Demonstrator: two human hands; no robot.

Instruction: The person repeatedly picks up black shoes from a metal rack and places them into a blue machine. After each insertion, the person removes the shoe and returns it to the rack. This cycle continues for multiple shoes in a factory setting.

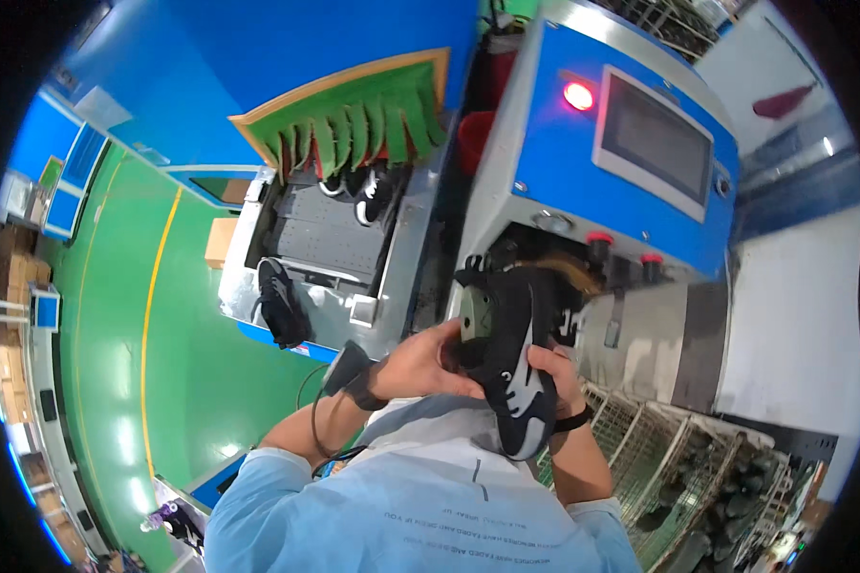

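In front of my chest I hold a black sneaker (508, 358) with white and grey markings, its toe pointing down toward me. My left hand (428, 363) is closed on the shoe's left side. An olive-green block (475, 313) with dark holes shows beside the shoe's upper part, just above that hand; whether it sits inside the shoe I cannot tell. On the opposite side, my right hand (559, 377) grips the sneaker near its front, thumb against the upper. The shoe's far end is up close under the blue machine (554, 162), among dark parts that are hard to make out.
The machine has a screen (655, 143), a lit red lamp (578, 95) and red-topped buttons (599, 239). At left, a conveyor (325, 234) runs under green strip curtains (354, 129); a black shoe (280, 304) lies on its metal end. A wire rack (640, 444) stands at lower right.
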